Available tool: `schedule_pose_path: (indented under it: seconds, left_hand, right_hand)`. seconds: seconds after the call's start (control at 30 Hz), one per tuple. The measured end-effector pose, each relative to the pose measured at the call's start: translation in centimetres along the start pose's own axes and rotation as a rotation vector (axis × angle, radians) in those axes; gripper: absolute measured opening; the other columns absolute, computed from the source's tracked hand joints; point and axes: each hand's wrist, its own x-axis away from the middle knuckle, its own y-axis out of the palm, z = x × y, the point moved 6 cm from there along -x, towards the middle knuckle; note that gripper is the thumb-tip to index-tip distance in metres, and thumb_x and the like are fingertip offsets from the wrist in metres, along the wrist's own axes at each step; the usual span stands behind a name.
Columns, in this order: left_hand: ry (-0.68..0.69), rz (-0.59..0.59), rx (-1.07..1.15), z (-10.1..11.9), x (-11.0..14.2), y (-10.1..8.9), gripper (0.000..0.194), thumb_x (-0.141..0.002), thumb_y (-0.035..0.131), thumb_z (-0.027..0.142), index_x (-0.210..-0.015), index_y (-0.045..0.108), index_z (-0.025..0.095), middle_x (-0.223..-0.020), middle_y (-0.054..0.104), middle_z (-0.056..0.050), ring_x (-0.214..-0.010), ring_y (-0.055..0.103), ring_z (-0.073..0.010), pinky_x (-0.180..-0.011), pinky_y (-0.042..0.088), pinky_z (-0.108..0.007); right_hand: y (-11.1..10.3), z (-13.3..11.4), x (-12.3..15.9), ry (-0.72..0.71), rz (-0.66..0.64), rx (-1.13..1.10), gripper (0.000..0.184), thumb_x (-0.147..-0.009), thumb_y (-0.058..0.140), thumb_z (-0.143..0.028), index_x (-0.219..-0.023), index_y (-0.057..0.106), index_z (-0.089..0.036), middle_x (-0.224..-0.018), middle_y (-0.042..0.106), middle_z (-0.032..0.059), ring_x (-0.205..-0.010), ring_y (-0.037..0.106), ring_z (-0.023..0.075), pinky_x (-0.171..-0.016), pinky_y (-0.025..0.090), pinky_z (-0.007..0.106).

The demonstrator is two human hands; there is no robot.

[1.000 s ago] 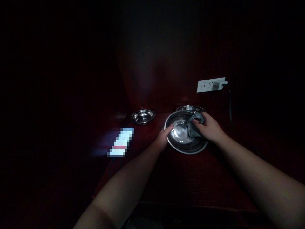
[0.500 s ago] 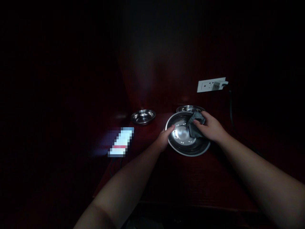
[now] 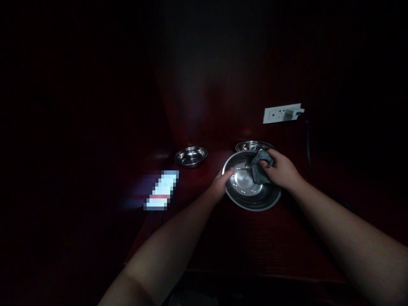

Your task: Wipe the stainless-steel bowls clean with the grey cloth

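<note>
A shiny steel bowl rests on a dark red wooden table in dim light. My left hand grips the bowl's left rim, thumb over the edge. My right hand is closed on a grey cloth pressed against the bowl's inner right side. Just behind the bowl, a second steel bowl is partly hidden by it.
A smaller steel bowl stands at the back left. A lit, blurred flat object lies to the left. A white wall socket with a plug and dark cable is on the panel behind. The table's front edge runs near my forearms.
The bowl and both hands have shifted slightly; my right hand moved the cloth a little within the bowl. Everything else stays put.
</note>
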Motion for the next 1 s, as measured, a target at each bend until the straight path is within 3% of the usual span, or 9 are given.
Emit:
schedule_pose_path:
  seconds: [0.17, 0.27, 0.4, 0.63, 1.0]
  left_hand:
    - [0.2, -0.038, 0.038, 1.5, -0.2, 0.3, 0.052, -0.076, 0.06, 0.046, -0.122, 0.052, 0.023, -0.125, 0.057, -0.007, -0.119, 0.049, -0.026, -0.102, 0.034, -0.041]
    - [0.271, -0.071, -0.074, 2.5, 0.4, 0.9, 0.055, -0.073, 0.065, 0.04, -0.122, 0.05, 0.023, -0.125, 0.056, -0.007, -0.12, 0.048, -0.0257, -0.103, 0.033, -0.04]
    - [0.389, -0.081, -0.209, 3.5, 1.4, 1.4, 0.063, -0.07, 0.069, 0.034, -0.127, 0.046, 0.024, -0.127, 0.055, -0.006, -0.12, 0.047, -0.0245, -0.104, 0.032, -0.037]
    - [0.25, -0.01, -0.057, 2.1, 0.6, 0.5, 0.064, -0.07, 0.068, 0.039, -0.128, 0.047, 0.022, -0.123, 0.059, -0.007, -0.118, 0.05, -0.0257, -0.102, 0.035, -0.039]
    - [0.028, 0.041, 0.012, 0.9, 0.8, 0.3, 0.052, -0.069, 0.067, 0.04, -0.114, 0.059, 0.013, -0.105, 0.068, -0.011, -0.099, 0.062, -0.027, -0.094, 0.042, -0.04]
  right_hand:
    - [-0.1, 1.6, -0.2, 0.143, 0.091, -0.02, 0.011, -0.074, 0.051, -0.031, -0.078, 0.05, -0.021, -0.071, 0.057, 0.0025, -0.063, 0.053, 0.0176, -0.06, 0.041, 0.029]
    - [0.3, 2.2, -0.2, 0.223, 0.105, -0.044, 0.013, -0.075, 0.051, -0.034, -0.076, 0.047, -0.021, -0.068, 0.055, 0.0022, -0.06, 0.053, 0.0176, -0.058, 0.041, 0.029]
    - [0.6, 1.5, 0.1, 0.203, 0.081, -0.043, 0.014, -0.077, 0.049, -0.035, -0.08, 0.047, -0.022, -0.069, 0.056, 0.0024, -0.061, 0.054, 0.0181, -0.057, 0.041, 0.029]
    - [0.4, 0.4, 0.3, 0.15, 0.019, 0.058, 0.016, -0.077, 0.049, -0.034, -0.087, 0.048, -0.022, -0.079, 0.061, 0.0056, -0.068, 0.056, 0.0205, -0.061, 0.042, 0.03]
    - [-0.3, -0.7, 0.3, 0.046, -0.001, 0.151, 0.016, -0.074, 0.051, -0.034, -0.085, 0.051, -0.022, -0.072, 0.059, 0.004, -0.063, 0.055, 0.0194, -0.056, 0.04, 0.029]
